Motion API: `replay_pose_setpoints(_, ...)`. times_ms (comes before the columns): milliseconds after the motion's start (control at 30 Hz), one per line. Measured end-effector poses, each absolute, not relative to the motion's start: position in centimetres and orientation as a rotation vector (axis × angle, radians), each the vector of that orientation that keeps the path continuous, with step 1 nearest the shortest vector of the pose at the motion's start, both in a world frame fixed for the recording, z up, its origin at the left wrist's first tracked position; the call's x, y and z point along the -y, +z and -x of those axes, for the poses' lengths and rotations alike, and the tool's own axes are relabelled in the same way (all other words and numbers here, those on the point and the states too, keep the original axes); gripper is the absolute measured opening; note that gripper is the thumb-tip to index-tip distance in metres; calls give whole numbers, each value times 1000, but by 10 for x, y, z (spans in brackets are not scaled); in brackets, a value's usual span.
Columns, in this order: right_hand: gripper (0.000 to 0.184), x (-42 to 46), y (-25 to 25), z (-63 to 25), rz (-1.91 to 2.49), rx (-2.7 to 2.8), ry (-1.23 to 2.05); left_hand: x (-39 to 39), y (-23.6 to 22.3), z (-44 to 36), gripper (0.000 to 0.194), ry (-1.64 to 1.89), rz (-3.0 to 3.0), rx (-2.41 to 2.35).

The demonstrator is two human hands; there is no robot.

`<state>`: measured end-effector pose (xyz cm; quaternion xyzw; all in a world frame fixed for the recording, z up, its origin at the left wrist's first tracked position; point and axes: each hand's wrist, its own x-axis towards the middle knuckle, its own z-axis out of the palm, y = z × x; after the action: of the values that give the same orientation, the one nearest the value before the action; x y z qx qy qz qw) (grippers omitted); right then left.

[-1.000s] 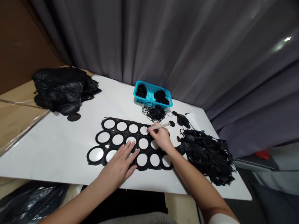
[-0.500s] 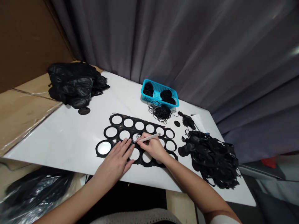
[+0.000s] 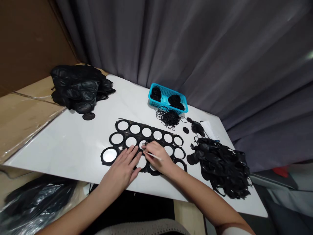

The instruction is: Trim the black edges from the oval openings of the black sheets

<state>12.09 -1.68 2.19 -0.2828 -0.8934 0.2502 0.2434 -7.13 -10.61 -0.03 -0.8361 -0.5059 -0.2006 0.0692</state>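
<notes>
"Handling this black sheet [image 3: 141,130], what should we expect?"

"Light, limp and thin, we judge. We'd take hold at its outer rim, away from the narrow strips between holes."

"How does it look?"

"Black, with rows of round holes and rough edges. It lies at twelve o'clock on the white worktop [image 3: 68,147]. Our left hand [image 3: 119,173] rests on it, fingers spread open; our right hand [image 3: 156,161] has its fingers closed on a white pen [image 3: 153,155]."

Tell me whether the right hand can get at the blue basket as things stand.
Probably yes: the right hand holds only a white pen, and only a low tangle of black rings lies before the blue basket.
</notes>
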Motion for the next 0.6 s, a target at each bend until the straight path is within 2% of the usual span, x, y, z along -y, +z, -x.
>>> replay_pose_setpoints(100,17,1,17,-124,747,2549,426,105,-3,71,43,-640,2510,1518)
replay_pose_setpoints(200,24,-39,25,-137,1016,2318,286,105,-6,71,41,-684,2514,1524)
replay_pose_setpoints(267,20,-64,35,-145,1231,2082,261,106,-7,70,40,-706,2522,1541)
replay_pose_setpoints(367,16,-73,49,-143,1354,1887,521,109,-4,74,41,-747,2553,1559)
replay_pose_setpoints(500,18,-39,48,-112,1190,1929,1077,116,3,86,44,-762,2467,1607)
replay_pose_setpoints(600,19,-13,39,-88,1067,1986,1287,120,3,96,46,-733,2385,1649)
